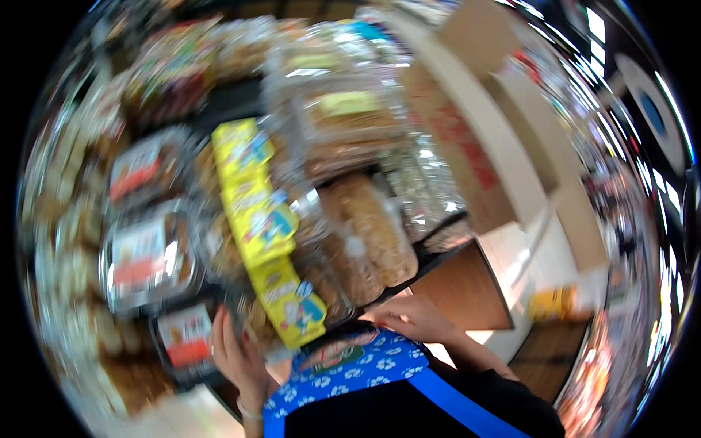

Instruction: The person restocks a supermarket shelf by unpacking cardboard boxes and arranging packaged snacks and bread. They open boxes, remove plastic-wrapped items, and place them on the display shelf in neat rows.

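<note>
My left hand (238, 350) is at the front edge of a packed food display, fingers upright between a clear lidded container with a red-and-white label (186, 334) and a strip of yellow cartoon-printed packs (268, 224). A dark edge shows between its thumb and fingers; blur hides whether it grips that edge. My right hand (413, 317) has bent fingers by the front rim, below long bags of light-brown food (378, 235). Its fingertips are partly hidden, so I cannot tell whether they hold anything. Clear boxes of brown food (328, 284) lie between the hands.
Two more labelled clear containers (139, 252) sit at the left. Stacked clear packs with yellow labels (350, 104) stand farther back. An open cardboard box (482, 148) is at the right, near a wooden panel (463, 284). Blurred shelves of goods (71, 219) line the far left.
</note>
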`<state>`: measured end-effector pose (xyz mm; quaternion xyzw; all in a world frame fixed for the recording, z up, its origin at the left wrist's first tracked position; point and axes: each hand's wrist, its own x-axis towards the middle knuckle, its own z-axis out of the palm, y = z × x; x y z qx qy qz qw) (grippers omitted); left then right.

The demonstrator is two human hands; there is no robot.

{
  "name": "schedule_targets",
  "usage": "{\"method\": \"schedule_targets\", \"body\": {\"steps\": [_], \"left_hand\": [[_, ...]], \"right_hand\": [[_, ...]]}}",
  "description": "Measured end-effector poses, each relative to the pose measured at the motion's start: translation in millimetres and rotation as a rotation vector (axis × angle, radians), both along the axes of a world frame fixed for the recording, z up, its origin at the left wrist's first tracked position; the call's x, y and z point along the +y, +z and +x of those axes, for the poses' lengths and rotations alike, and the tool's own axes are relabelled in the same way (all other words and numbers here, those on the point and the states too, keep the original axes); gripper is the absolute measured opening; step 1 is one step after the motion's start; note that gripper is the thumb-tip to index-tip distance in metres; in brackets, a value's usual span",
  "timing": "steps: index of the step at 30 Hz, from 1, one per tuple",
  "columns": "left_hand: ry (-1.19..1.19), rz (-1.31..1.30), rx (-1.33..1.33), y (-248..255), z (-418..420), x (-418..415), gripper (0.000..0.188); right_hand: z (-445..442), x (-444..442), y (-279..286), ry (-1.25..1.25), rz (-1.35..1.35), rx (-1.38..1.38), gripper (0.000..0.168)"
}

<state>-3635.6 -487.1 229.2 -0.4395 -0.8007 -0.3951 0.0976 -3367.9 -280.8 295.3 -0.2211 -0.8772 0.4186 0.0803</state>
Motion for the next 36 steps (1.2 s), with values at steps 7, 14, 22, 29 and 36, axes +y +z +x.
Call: {"method": "schedule_targets", "body": {"steps": [7,14,22,29,36], "left_hand": [[-0.256,0.117,0.037,22,3,55,0.043],[-0.261,0.178,0.076,14,40,85,0.036],[-0.172,0.215,0.057,-6,90,118,0.031],[-0.135,0.275,0.085,45,169,168,0.019],[-0.032,0.235,0.017,51,191,168,0.014]], "right_hand": [[112,30,185,-0.084,0.303,0.625,0.019],[157,208,252,-0.792,0.405,0.240,0.022],[270,511,114,-0.132,0.383,-0.861,0.045],[228,466,112,0.206,0.474,-0.694,0.061],[158,426,130,0.201,0.722,-0.662,0.058]]}}
